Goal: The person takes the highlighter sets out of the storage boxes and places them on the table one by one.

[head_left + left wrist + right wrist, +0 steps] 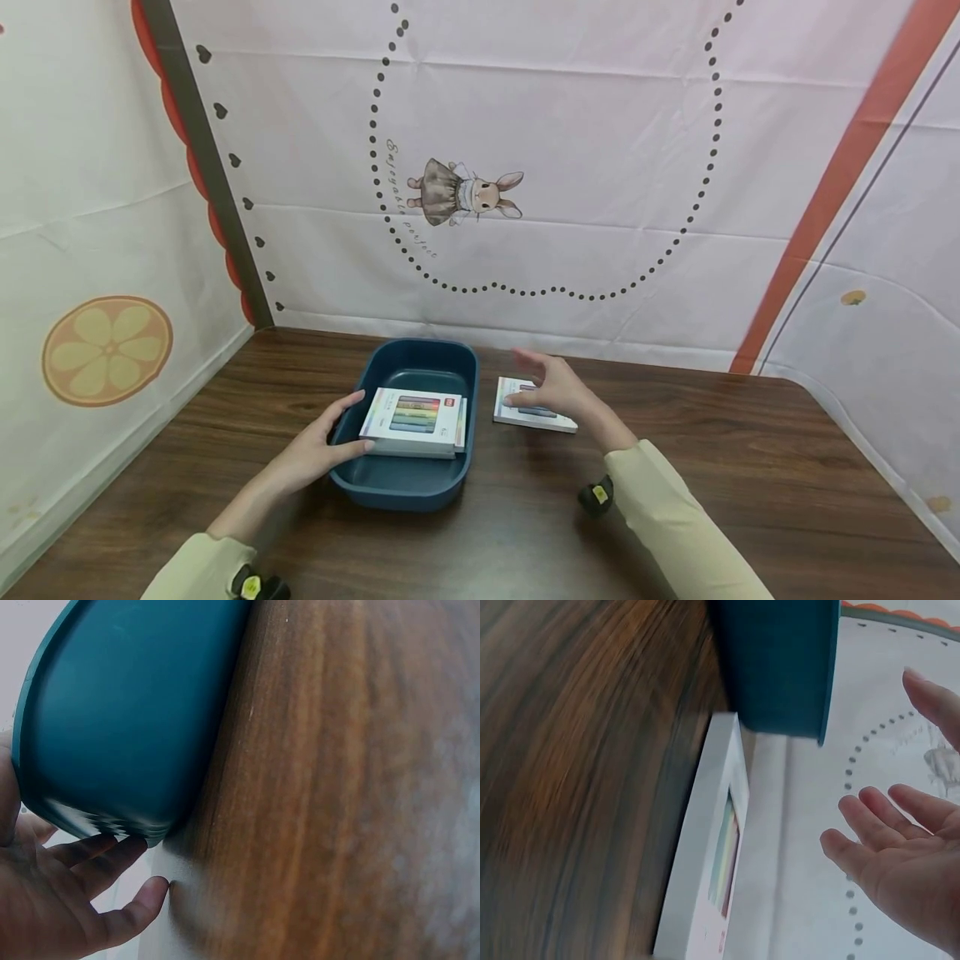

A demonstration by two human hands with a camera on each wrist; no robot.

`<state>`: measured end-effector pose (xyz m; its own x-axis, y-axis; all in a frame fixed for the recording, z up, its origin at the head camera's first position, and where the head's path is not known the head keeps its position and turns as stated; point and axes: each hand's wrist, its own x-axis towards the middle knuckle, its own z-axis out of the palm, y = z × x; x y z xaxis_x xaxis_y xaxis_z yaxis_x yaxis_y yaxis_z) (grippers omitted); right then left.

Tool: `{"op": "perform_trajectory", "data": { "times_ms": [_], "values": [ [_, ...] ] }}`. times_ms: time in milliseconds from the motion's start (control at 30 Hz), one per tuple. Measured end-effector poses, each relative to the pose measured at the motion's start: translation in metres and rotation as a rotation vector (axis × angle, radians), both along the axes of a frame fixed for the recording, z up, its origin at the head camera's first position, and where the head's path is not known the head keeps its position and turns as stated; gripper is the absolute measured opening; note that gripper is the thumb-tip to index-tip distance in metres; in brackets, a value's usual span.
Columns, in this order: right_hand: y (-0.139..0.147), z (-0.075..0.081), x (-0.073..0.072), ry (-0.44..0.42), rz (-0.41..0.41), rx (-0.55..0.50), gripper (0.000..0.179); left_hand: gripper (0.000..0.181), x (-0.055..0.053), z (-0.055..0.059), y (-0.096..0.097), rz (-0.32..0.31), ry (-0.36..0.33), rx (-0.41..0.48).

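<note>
In the head view, the left hand (311, 454) is at the near-left side of a blue bin (401, 498), its grip closed on the side, with the index finger and thumb reaching over the rim. Inside the bin lies a stack of flat white boxes (415, 415), the top one with a window showing a row of coloured sticks; a lower one juts out slightly on the right. To the right of the bin, just beside it, a single white box (534, 417) lies flat on the brown wood-grain table (517, 517). The right hand (557, 390) is above this box, its grip wide and holding nothing, thumb and fingers spread apart. Both arms wear pale yellow sleeves (675, 508). Behind stands a white cloth (555, 150) printed with a rabbit and dotted lines. In the left wrist view, the fingers lie against the outside of the bin, which rests on the table. In the right wrist view, the single white box shows its long edge and window, near the bin, and the right hand's spread fingers are clear of it.
</note>
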<state>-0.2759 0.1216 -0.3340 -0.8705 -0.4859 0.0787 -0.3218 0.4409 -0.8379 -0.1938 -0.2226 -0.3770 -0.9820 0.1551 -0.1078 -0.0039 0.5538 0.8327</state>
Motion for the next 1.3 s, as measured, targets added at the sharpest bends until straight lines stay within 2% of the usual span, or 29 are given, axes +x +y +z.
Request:
{"op": "perform_trajectory", "data": {
  "times_ms": [233,567,833,1000,1300],
  "values": [
    [-0.012,0.003,0.003,-0.041,0.010,-0.039,0.079,0.079,0.000,0.000,0.001,0.002,-0.001,0.001],
    [-0.023,0.005,0.006,-0.050,0.018,-0.072,0.077,0.079,-0.001,0.000,0.001,-0.001,0.000,0.003],
    [-0.035,0.020,0.021,-0.051,0.020,-0.053,0.072,0.080,0.000,0.000,0.000,-0.001,-0.002,0.008],
    [-0.039,0.009,0.013,-0.069,-0.007,-0.048,0.074,0.080,0.000,0.000,0.000,-0.001,-0.005,0.010],
    [-0.049,-0.001,0.008,-0.047,0.019,-0.021,0.074,0.080,0.000,0.000,0.000,-0.010,0.011,0.023]
  ]
}}
